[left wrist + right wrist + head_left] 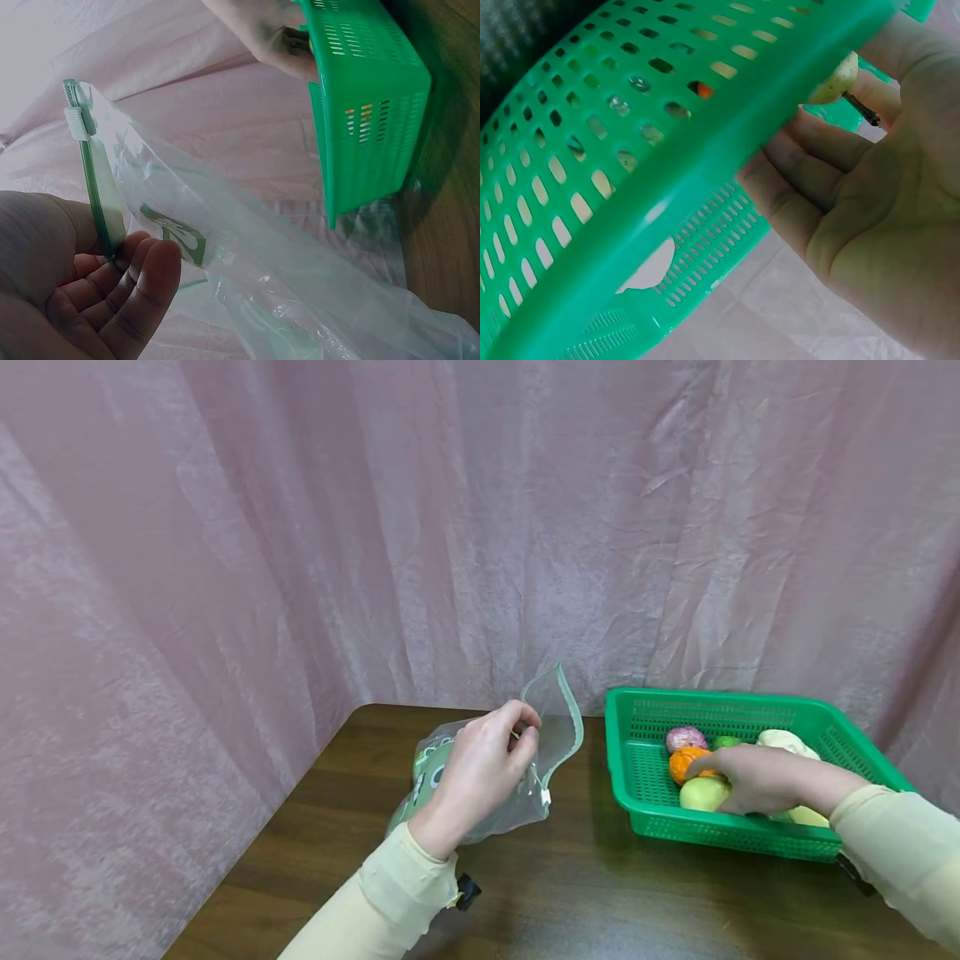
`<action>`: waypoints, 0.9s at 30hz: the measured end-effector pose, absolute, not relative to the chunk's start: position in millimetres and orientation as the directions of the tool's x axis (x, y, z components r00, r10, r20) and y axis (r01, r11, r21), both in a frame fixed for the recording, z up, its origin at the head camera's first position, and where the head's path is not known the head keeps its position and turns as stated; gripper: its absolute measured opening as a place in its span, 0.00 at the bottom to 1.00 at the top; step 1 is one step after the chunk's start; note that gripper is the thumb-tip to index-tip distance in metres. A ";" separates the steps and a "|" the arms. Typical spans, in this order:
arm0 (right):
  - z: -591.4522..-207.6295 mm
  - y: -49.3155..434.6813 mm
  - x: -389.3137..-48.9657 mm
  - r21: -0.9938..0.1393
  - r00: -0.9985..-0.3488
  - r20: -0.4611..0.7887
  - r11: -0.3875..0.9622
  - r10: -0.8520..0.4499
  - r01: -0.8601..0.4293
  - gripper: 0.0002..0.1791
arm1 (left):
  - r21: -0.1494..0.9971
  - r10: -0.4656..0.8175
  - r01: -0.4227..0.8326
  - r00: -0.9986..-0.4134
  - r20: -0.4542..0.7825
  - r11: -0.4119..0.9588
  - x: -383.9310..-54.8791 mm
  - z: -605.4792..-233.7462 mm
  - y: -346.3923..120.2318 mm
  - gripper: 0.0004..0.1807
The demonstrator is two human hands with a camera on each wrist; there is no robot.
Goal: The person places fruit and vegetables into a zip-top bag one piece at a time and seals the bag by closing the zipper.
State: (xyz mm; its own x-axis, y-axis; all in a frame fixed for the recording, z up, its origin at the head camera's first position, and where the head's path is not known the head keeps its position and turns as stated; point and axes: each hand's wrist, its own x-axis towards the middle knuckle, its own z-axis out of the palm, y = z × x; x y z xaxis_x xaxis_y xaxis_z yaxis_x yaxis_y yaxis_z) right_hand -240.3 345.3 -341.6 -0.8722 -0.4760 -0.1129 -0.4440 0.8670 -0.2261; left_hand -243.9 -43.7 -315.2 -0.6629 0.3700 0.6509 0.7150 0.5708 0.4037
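My left hand pinches the green zip edge of a clear slider bag. Green cartoon print shows on the bag's body, which lies toward the left of the table. The white slider sits on the zip edge above my left fingers in the left wrist view. My right hand reaches into a green basket, thumb and fingers around a yellow-green pear. The pear's brown stem points toward my palm. An orange ribbed piece lies right by my index finger.
Also in the basket are a purple-and-white round piece, a green piece, a white piece and a pale yellow piece. The basket stands on a brown wooden table. A pink curtain hangs behind.
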 end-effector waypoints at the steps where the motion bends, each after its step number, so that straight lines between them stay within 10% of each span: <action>1: -339.9 346.0 -239.6 -0.230 -0.875 -0.105 0.868 -0.473 -0.441 0.28 | 0.405 0.369 0.714 -0.664 0.650 0.570 -243.9 -315.2 -43.6 0.07; 27: -302.2 348.9 -232.3 -0.538 -0.920 0.113 0.755 -0.376 -0.375 0.35 | 0.394 0.375 0.718 -0.658 0.653 0.574 -243.1 -317.0 -42.3 0.07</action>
State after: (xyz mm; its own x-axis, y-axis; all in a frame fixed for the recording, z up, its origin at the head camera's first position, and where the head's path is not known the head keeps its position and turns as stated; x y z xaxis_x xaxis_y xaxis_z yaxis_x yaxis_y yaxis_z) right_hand -232.3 348.9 -302.2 -0.9196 -0.3761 0.1133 -0.3750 0.7548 -0.5382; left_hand -243.1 -42.3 -317.0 -0.6582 0.3745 0.6531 0.7178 0.5739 0.3942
